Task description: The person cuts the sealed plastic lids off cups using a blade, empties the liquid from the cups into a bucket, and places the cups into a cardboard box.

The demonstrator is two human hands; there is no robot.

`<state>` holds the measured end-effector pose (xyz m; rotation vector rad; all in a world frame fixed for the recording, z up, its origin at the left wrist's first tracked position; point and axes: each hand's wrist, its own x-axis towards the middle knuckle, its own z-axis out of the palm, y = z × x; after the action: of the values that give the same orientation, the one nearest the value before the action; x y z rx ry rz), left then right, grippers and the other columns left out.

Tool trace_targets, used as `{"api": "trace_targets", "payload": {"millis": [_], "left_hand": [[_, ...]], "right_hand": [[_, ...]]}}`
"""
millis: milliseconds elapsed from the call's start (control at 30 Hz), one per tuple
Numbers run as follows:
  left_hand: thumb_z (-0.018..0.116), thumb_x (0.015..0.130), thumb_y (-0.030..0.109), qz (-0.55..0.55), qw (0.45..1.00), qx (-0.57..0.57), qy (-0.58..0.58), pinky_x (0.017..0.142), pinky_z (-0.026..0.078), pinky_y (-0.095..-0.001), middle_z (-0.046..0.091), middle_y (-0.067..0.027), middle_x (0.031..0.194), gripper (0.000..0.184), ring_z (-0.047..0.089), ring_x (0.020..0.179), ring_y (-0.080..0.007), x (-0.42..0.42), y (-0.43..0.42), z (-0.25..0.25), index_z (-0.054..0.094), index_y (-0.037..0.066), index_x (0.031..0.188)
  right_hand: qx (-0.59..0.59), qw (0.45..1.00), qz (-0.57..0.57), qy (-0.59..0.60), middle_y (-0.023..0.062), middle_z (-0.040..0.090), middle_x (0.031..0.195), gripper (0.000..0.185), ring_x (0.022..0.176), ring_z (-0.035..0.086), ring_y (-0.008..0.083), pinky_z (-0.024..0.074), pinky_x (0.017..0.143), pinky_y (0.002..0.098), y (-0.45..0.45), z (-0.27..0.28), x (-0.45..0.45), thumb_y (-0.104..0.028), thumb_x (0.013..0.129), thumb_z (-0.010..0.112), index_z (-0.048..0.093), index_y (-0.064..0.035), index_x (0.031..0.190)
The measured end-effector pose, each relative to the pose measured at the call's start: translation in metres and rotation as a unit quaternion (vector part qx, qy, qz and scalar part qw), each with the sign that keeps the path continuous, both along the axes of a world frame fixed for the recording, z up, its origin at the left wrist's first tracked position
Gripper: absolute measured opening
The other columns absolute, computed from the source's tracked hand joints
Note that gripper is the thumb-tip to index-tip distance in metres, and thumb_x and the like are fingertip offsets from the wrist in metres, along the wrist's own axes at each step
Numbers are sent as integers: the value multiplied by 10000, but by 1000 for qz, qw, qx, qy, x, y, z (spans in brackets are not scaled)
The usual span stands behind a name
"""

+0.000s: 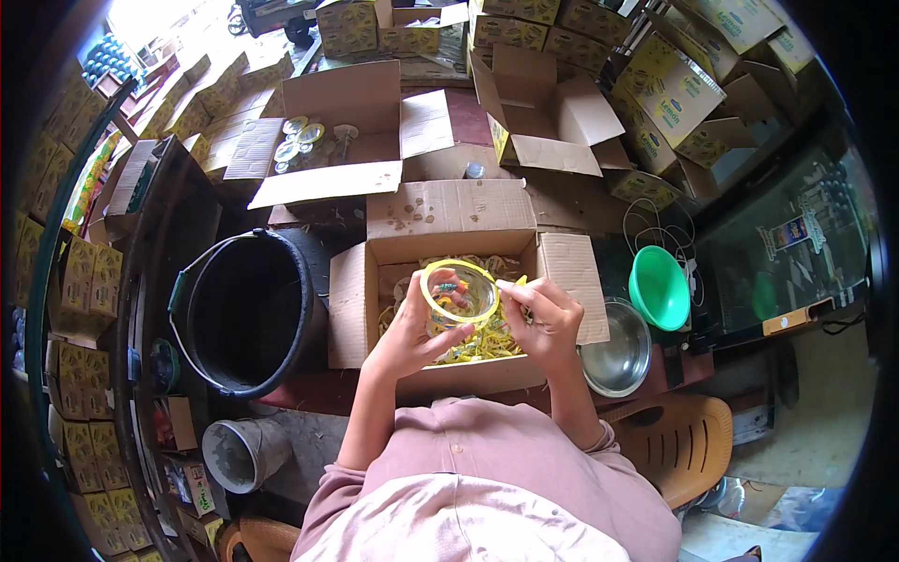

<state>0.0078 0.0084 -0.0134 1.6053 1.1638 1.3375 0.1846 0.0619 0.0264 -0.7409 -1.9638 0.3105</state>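
Note:
My left hand (418, 323) is wrapped round a clear plastic cup (476, 298) with a yellow rim, tilted so its opening faces me. My right hand (543, 314) is pinched at the right side of that rim, with a small yellow piece showing at the fingertips. Both hands are above an open cardboard box (449, 245), which holds many crumpled yellow strips or wrappers (487, 345). Brown spots mark the box's back flap.
A black bucket (304, 323) stands left of the box. On the right are a metal bowl (629, 348) and a green bowl (659, 288). Behind, an open box (351, 94) holds clear cups (304, 136), beside another open box (543, 103). An orange chair (698, 421) is at lower right.

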Motion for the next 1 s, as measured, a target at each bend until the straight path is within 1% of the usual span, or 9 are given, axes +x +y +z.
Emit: {"api": "trace_targets", "payload": {"millis": [167, 267, 400, 500, 567, 667, 767, 867, 1000], "left_hand": [[688, 746, 199, -5, 1000, -1, 7, 845, 417, -319, 488, -124, 1055, 589, 511, 958, -195, 1, -1, 10, 330, 16, 1177], [688, 742, 189, -33, 999, -28, -18, 834, 422, -320, 486, -133, 1055, 577, 515, 955, -202, 3, -1, 12, 340, 19, 1170], [682, 747, 191, -32, 999, -19, -5, 810, 445, -319, 481, -131, 1054, 573, 516, 952, -198, 1, -1, 7, 334, 23, 1170], [678, 749, 192, -41, 999, -29, -17, 797, 459, -318, 477, -128, 1053, 576, 513, 947, -191, 2, -1, 10, 328, 23, 1174], [677, 750, 193, -51, 998, -32, -7, 794, 465, -319, 474, -126, 1052, 578, 510, 942, -187, 2, -1, 12, 325, 22, 1176], [683, 739, 185, -55, 998, -20, -28, 790, 465, -315, 465, -125, 1065, 585, 507, 934, -187, 5, -1, 15, 328, 21, 1174], [696, 718, 173, -76, 997, 22, -12, 769, 474, -293, 455, -112, 1065, 607, 504, 921, -179, 0, 5, 5, 326, 25, 1177], [720, 682, 137, -69, 994, 33, -79, 756, 470, -266, 450, -92, 1050, 637, 500, 903, -159, 5, 6, 5, 332, 32, 1176], [742, 643, 78, -35, 991, -27, -130, 771, 454, -264, 448, -72, 1037, 659, 494, 888, -128, 11, 5, 5, 346, 42, 1169]], "right_hand": [[-5, 1000, -5, 3, 70, 566, 641, 233, 548, 561, 186, 448, 470, 283, -1, -2, 1, 55, 636, 662, 644, -54, 841], [-4, 1000, -6, -5, 71, 566, 641, 238, 547, 560, 186, 448, 472, 284, 0, -1, 2, 60, 634, 658, 644, -52, 843], [-5, 1000, -2, -7, 68, 563, 638, 254, 547, 558, 188, 446, 475, 288, 0, -1, 0, 67, 625, 656, 644, -50, 850], [-27, 1000, -10, -7, 59, 582, 650, 238, 559, 573, 157, 439, 492, 251, -2, -1, 2, 76, 632, 655, 656, -52, 833], [-26, 1000, -2, -6, 63, 572, 646, 248, 550, 566, 169, 444, 480, 266, -1, -1, 2, 71, 631, 655, 653, -60, 842], [-46, 999, 12, 19, 64, 569, 645, 252, 549, 568, 167, 449, 476, 265, 1, -1, 3, 70, 633, 656, 652, -64, 846], [-71, 996, 21, 50, 64, 569, 643, 250, 556, 574, 161, 450, 481, 258, 1, 1, 1, 72, 633, 656, 652, -60, 846], [-73, 995, 13, 65, 65, 568, 640, 244, 555, 573, 162, 449, 478, 260, -2, 4, -4, 66, 636, 658, 650, -57, 847], [-27, 999, -15, 31, 65, 563, 639, 240, 547, 566, 168, 448, 472, 270, -5, -1, -3, 53, 642, 661, 646, -59, 854]]}}
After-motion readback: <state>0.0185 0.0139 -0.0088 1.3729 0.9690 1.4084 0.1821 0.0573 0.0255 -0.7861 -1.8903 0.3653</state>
